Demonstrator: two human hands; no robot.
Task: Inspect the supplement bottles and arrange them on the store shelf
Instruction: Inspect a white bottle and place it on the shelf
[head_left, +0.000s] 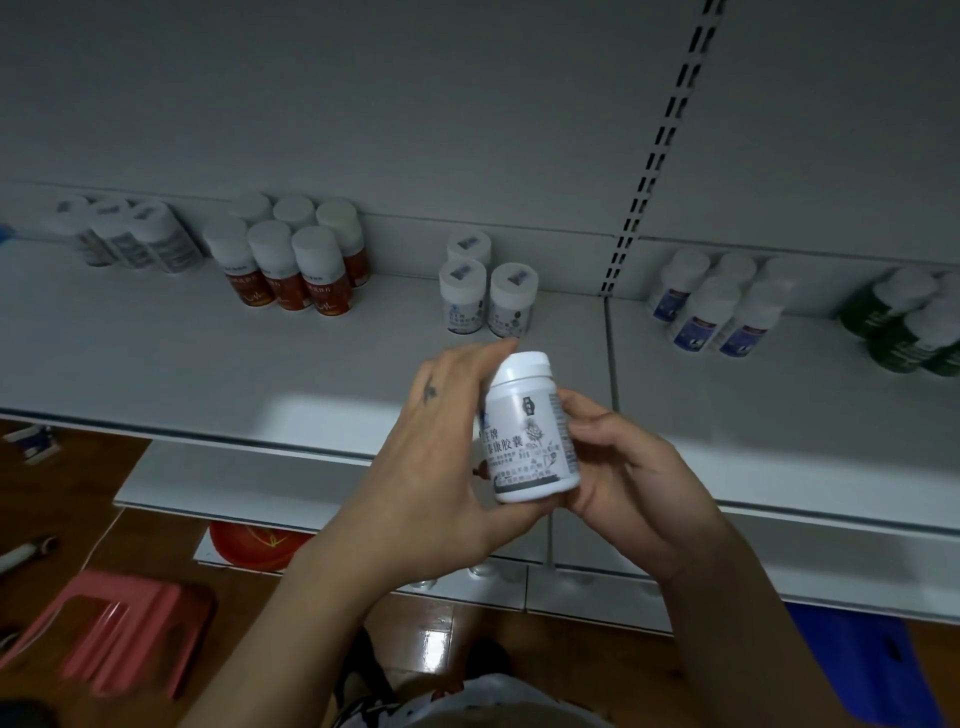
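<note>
A white supplement bottle (530, 431) with a white cap and grey printed label is held upright in front of the white shelf (260, 364), label toward me. My left hand (441, 457) grips its left side and base. My right hand (618, 467) holds its right side, thumb on the label. Three matching white bottles (488, 296) stand on the shelf just behind it. Part of the label is hidden by my fingers.
On the shelf stand several orange-labelled bottles (291, 260), white bottles at far left (130, 234), blue-labelled bottles (722, 306) and green bottles (914, 327) to the right. Below are lower shelves, a pink stool (114, 629), a red object (254, 543) and a blue bin (862, 670).
</note>
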